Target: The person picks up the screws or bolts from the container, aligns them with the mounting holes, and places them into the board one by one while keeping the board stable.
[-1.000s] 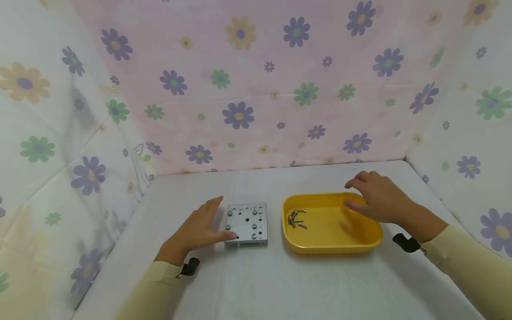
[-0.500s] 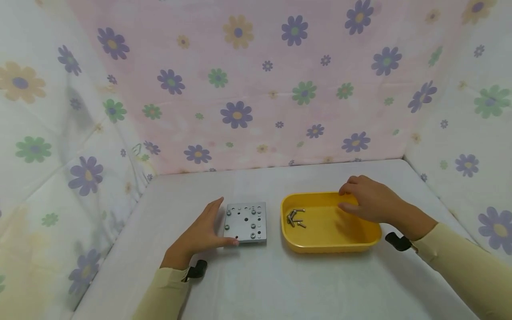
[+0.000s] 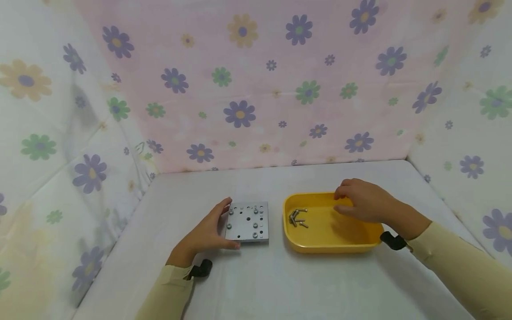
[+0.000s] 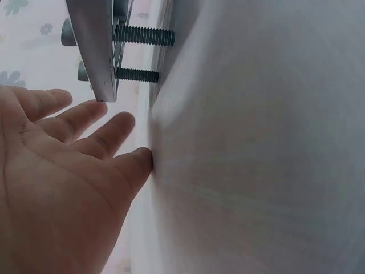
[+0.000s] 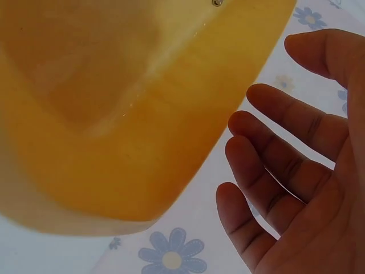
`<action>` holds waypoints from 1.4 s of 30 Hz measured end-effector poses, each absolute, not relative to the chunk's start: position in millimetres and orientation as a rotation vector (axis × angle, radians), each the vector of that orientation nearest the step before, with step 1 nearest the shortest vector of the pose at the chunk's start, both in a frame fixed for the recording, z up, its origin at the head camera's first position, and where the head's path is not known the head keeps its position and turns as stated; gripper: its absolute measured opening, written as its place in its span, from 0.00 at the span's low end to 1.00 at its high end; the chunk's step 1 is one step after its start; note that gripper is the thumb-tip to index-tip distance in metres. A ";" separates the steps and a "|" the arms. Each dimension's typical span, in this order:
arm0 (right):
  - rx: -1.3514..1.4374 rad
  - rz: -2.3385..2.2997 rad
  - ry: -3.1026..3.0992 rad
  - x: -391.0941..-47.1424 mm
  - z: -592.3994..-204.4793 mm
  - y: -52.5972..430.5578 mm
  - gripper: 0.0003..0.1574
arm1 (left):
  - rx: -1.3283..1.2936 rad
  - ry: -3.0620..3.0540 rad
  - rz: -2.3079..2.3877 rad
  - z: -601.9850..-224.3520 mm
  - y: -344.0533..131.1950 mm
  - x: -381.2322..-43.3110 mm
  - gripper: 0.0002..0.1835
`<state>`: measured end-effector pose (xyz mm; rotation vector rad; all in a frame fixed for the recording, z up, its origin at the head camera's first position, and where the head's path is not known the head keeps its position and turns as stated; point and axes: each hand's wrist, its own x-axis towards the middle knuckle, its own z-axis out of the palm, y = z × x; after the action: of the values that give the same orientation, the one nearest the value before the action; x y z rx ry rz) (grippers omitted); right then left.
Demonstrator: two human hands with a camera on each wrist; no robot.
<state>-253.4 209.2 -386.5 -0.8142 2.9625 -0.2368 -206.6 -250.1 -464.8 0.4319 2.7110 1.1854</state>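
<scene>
A silvery metal plate (image 3: 248,222) with drilled holes and several socket-head screws (image 3: 255,226) lies on the white table. Threaded screw shanks (image 4: 145,36) stick out of its underside in the left wrist view. My left hand (image 3: 209,231) spans the plate's left side, thumb along the front edge and fingers by the back left corner. One fingertip (image 4: 98,107) is right at the plate's edge. My right hand (image 3: 366,200), fingers loosely bent and holding nothing, hovers over the right part of a yellow tray (image 3: 334,250). Several loose screws (image 3: 298,218) lie at the tray's left end.
A white cloth covers the table (image 3: 256,280). A pink flowered curtain (image 3: 272,89) hangs behind it, with pale flowered cloth (image 3: 48,178) on both sides. Each wrist wears a small black camera (image 3: 202,268).
My left hand has shifted right, its thumb dropping off the plate's top to the front edge. My right hand has moved slightly left and lower over the tray.
</scene>
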 end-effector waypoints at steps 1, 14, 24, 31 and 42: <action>-0.814 -0.234 2.960 -253.7 -386.6 208.0 0.20 | 0.434 2.696 1.194 -465.2 -250.3 -206.9 0.77; -0.867 -0.301 2.869 -262.8 -389.4 188.9 0.19 | 0.384 2.660 1.244 -463.6 -250.3 -209.0 0.73; -0.850 -0.408 2.821 -272.6 -395.8 180.1 0.21 | 0.344 2.645 1.259 -465.2 -252.0 -208.3 0.73; -0.840 -0.555 2.728 -279.7 -406.3 174.7 0.20 | 0.334 2.631 1.282 -467.4 -253.3 -206.1 0.73; -0.859 -0.692 2.618 -287.8 -416.6 173.1 0.21 | 0.345 2.621 1.282 -466.4 -253.3 -208.1 0.72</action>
<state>-287.8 173.1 -416.6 -0.8587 2.6179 -0.6920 -208.1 -253.3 -466.4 0.3450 2.6206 1.2819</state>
